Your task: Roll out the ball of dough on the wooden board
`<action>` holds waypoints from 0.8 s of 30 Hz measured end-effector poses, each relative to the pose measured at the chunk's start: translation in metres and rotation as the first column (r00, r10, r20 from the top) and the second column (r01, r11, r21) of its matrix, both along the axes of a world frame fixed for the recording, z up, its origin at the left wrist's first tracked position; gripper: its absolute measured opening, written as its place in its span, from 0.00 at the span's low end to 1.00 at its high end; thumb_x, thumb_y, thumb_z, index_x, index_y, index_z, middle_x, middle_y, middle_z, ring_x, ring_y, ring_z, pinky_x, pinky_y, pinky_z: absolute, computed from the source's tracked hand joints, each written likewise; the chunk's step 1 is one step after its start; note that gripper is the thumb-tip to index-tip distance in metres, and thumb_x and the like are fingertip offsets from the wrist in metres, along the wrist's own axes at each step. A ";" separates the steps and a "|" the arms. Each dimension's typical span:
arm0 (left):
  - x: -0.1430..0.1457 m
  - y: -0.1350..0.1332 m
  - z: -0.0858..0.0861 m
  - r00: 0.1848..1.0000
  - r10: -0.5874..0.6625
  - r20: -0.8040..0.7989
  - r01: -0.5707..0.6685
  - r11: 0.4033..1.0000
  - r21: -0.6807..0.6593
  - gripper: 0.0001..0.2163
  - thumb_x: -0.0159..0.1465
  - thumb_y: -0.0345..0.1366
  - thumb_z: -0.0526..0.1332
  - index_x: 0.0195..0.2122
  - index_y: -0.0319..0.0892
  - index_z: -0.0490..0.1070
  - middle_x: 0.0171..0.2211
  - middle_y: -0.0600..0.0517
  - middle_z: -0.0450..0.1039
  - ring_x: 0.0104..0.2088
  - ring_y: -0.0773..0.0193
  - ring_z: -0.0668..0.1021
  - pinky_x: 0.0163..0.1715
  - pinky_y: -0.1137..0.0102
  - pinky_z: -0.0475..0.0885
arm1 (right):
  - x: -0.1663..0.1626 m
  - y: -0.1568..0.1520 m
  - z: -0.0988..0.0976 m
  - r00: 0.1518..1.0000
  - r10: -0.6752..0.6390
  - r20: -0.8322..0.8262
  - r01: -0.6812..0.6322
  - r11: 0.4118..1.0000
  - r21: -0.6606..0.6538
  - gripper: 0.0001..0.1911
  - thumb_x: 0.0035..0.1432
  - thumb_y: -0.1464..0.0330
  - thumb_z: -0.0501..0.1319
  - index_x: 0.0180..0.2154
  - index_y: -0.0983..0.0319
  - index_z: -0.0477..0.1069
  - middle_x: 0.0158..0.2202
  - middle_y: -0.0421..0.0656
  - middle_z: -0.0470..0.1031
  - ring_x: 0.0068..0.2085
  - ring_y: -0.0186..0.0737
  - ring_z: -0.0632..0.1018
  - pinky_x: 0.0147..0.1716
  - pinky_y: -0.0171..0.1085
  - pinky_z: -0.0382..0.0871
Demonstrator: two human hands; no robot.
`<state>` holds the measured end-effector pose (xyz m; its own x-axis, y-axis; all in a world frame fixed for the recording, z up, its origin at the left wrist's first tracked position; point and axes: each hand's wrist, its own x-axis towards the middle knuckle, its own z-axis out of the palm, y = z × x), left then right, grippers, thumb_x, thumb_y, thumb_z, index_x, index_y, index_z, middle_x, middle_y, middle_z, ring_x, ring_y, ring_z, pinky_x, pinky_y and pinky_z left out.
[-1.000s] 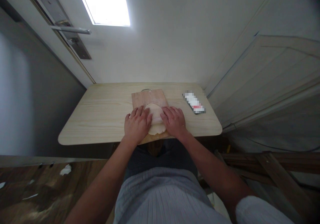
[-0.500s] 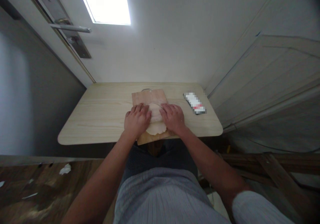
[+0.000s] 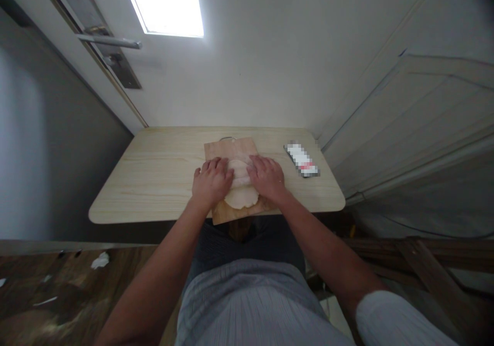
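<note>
A round, flattened sheet of pale dough lies on a wooden cutting board with a metal handle at its far edge. Across the dough runs a light rolling pin, its ends covered by my hands. My left hand is over the left end, fingers bent forward round it. On the other end rests my right hand, its fingers curled over in the same way. Both palms hide the pin's ends and the dough's side edges.
The board sits on a pale wooden table with rounded front corners, slightly overhanging its near edge. To the right lies a phone with a blurred screen. Behind the table stands a white door with a metal handle. Crumpled paper lies on the floor.
Both hands have shifted very slightly away from me over the dough, still on the rolling pin. The board and phone stay in place; the view has moved a little.
</note>
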<state>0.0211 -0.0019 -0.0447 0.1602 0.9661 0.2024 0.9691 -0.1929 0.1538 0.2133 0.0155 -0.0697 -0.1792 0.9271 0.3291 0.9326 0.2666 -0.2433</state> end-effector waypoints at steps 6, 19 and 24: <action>0.002 -0.005 0.000 1.000 -0.003 -0.006 0.003 0.999 0.040 0.23 0.73 0.45 0.47 0.63 0.44 0.66 0.63 0.43 0.70 0.61 0.45 0.71 0.56 0.48 0.68 | 0.001 -0.002 -0.002 1.000 0.002 0.001 -0.002 1.000 0.017 0.23 0.72 0.61 0.51 0.61 0.62 0.69 0.61 0.49 0.74 0.57 0.51 0.72 0.59 0.48 0.61; 0.009 -0.029 -0.002 1.000 0.002 0.022 -0.006 0.988 0.155 0.22 0.73 0.45 0.48 0.62 0.44 0.68 0.63 0.44 0.70 0.61 0.46 0.71 0.57 0.49 0.67 | 0.006 -0.025 0.000 0.999 0.032 0.001 -0.032 0.998 0.053 0.22 0.72 0.60 0.50 0.58 0.62 0.72 0.58 0.50 0.76 0.57 0.51 0.72 0.59 0.49 0.60; 0.012 -0.044 0.002 0.999 0.000 0.044 -0.007 0.989 0.147 0.21 0.73 0.46 0.48 0.62 0.46 0.69 0.64 0.45 0.69 0.63 0.46 0.70 0.59 0.49 0.65 | 0.009 -0.040 -0.003 0.999 0.038 -0.027 -0.036 0.996 0.078 0.23 0.73 0.59 0.50 0.58 0.63 0.72 0.60 0.49 0.75 0.60 0.52 0.70 0.61 0.50 0.59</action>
